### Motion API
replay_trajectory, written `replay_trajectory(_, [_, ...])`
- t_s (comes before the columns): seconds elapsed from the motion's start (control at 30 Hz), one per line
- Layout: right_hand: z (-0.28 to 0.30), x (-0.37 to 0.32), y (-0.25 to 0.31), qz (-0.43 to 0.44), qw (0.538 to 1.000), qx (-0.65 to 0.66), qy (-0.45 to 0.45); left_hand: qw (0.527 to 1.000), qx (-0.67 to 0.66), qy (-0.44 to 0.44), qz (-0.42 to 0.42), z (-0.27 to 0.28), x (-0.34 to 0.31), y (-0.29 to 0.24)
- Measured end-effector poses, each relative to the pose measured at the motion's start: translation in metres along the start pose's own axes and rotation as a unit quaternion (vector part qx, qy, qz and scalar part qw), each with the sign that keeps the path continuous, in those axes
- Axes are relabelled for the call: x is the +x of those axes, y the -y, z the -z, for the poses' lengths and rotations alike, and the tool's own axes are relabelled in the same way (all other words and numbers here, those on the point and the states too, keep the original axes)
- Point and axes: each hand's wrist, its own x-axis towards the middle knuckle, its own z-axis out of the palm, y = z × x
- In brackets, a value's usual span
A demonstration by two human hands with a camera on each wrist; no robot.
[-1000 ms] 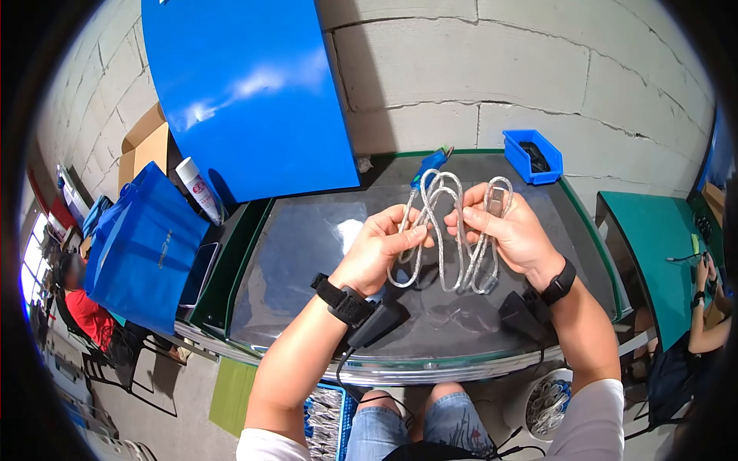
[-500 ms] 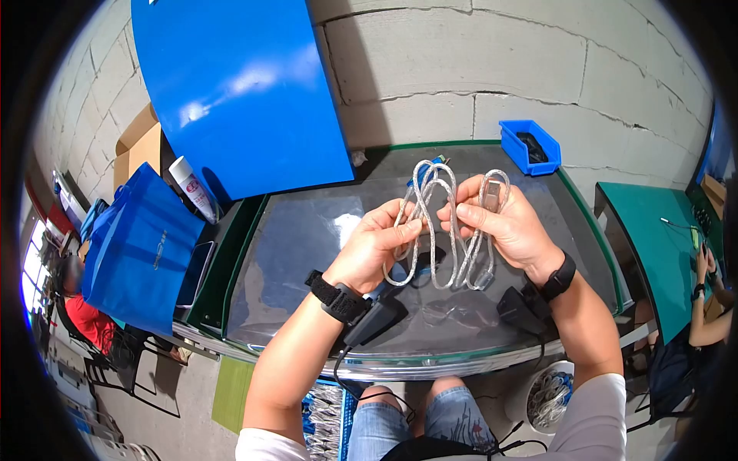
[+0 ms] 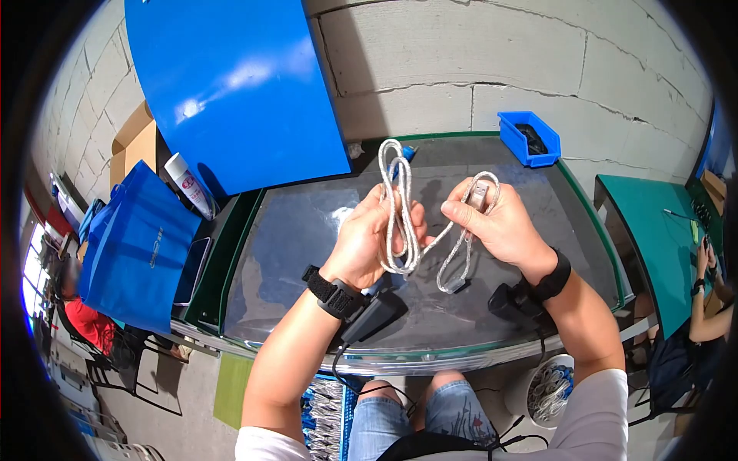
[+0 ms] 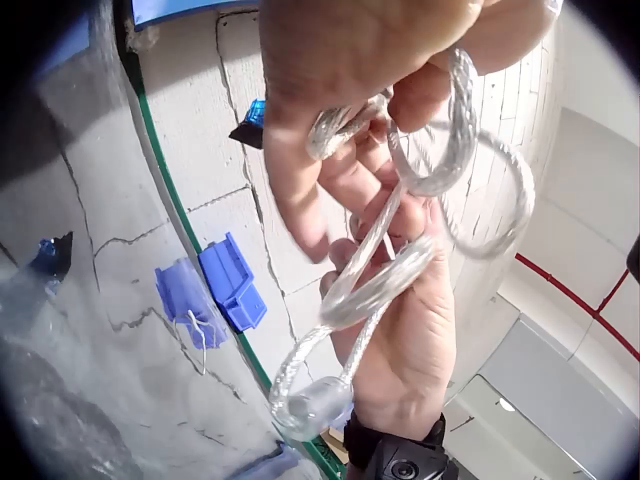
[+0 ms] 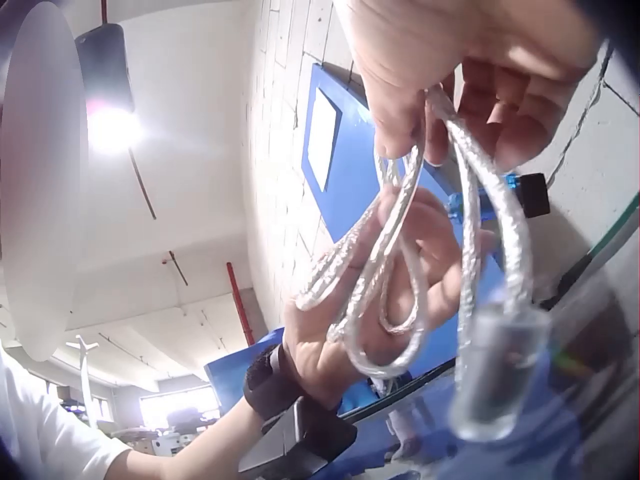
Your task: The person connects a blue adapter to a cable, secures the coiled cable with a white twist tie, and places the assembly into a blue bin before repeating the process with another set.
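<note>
A silvery braided cable (image 3: pixel 390 173) is held in both hands above the dark tabletop. The left hand (image 3: pixel 356 244) grips its long loops, which stand above and hang below the fingers. Thumb and fingers of the right hand (image 3: pixel 507 234) pinch a smaller loop beside a metal plug (image 3: pixel 478 195). One strand runs between the two hands. Below the right hand dangles a clear cylindrical piece (image 5: pixel 500 370), large in the right wrist view. A blue connector (image 3: pixel 410 153) shows behind the loops. In the left wrist view, loops partly cover the right hand (image 4: pixel 400 330).
A blue bin (image 3: pixel 530 157) with black items stands at the back right. To the left are a blue panel (image 3: pixel 246 100), a spray can (image 3: pixel 191 186) and a blue bag (image 3: pixel 138 253). Below the table, a crate (image 3: pixel 323 415) and a white bucket (image 3: pixel 523 399) hold cables.
The left hand has moved slightly left, taking the longer loops with it. These loops have separated from the right hand's smaller one, and a strand now spans the gap.
</note>
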Motion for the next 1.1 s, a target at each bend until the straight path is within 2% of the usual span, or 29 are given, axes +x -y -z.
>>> replay_trajectory(0.07, [-0.002, 0.000, 0.000, 0.003, 1.000, 0.001, -0.002, 0.997, -0.075, 0.015, -0.009, 0.000, 0.000, -0.001])
replay_trajectory(0.13, [-0.004, -0.001, 0.003, 0.000, 1.000, 0.012, 0.005, 0.998, -0.055, -0.006, 0.000, 0.000, 0.001, -0.003])
replay_trajectory(0.2, [-0.005, -0.001, 0.002, 0.004, 1.000, 0.013, 0.010, 0.997, -0.063, 0.044, 0.011, 0.007, 0.004, -0.002])
replay_trajectory(0.27, [-0.006, -0.001, 0.000, 0.009, 1.000, 0.014, 0.013, 0.996, -0.086, 0.030, 0.017, 0.004, 0.000, -0.001])
replay_trajectory(0.33, [-0.006, 0.000, -0.004, 0.016, 0.999, 0.038, 0.034, 0.996, 0.089, -0.008, -0.005, 0.002, -0.001, -0.001])
replay_trajectory(0.4, [-0.007, -0.001, -0.004, 0.021, 0.998, 0.042, 0.037, 0.996, 0.086, -0.001, 0.003, -0.011, -0.007, -0.002])
replay_trajectory(0.47, [-0.009, -0.004, 0.005, -0.013, 0.986, 0.147, 0.073, 0.989, 0.135, 0.042, 0.042, -0.013, -0.008, -0.008])
replay_trajectory(0.6, [-0.001, 0.001, -0.006, 0.041, 0.996, 0.055, 0.055, 0.992, 0.088, 0.070, 0.055, -0.011, -0.009, -0.005])
replay_trajectory(0.67, [0.002, -0.001, 0.002, 0.013, 0.993, 0.091, 0.069, 0.988, 0.149, 0.025, 0.026, -0.011, -0.008, -0.006])
replay_trajectory(0.73, [0.010, -0.001, 0.001, -0.047, 0.978, 0.159, 0.130, 0.986, 0.164, 0.002, 0.035, -0.007, -0.007, -0.006])
replay_trajectory(0.8, [0.009, 0.000, 0.004, -0.049, 0.974, 0.178, 0.132, 0.997, 0.066, 0.033, -0.012, 0.002, -0.003, 0.000])
replay_trajectory(0.9, [0.007, 0.000, 0.004, -0.060, 0.969, 0.207, 0.119, 0.999, 0.028, 0.021, -0.018, -0.003, -0.002, -0.001])
replay_trajectory(0.93, [0.004, 0.001, 0.002, -0.032, 0.978, 0.187, 0.091, 1.000, -0.010, 0.012, -0.016, -0.005, -0.001, -0.003])
replay_trajectory(0.97, [0.002, 0.001, 0.000, -0.004, 0.984, 0.167, 0.063, 0.999, 0.000, 0.038, -0.011, -0.002, -0.002, -0.004])
replay_trajectory(1.0, [0.000, 0.001, -0.002, -0.006, 0.984, 0.167, 0.063, 0.999, -0.001, 0.037, -0.010, -0.002, -0.001, -0.003])
replay_trajectory(1.07, [-0.001, 0.001, -0.004, -0.003, 0.989, 0.150, -0.010, 0.995, -0.045, 0.085, -0.018, 0.000, 0.002, 0.000])
replay_trajectory(1.1, [0.000, 0.002, -0.007, -0.003, 0.988, 0.151, -0.010, 0.995, -0.045, 0.084, -0.017, 0.003, 0.003, 0.002])
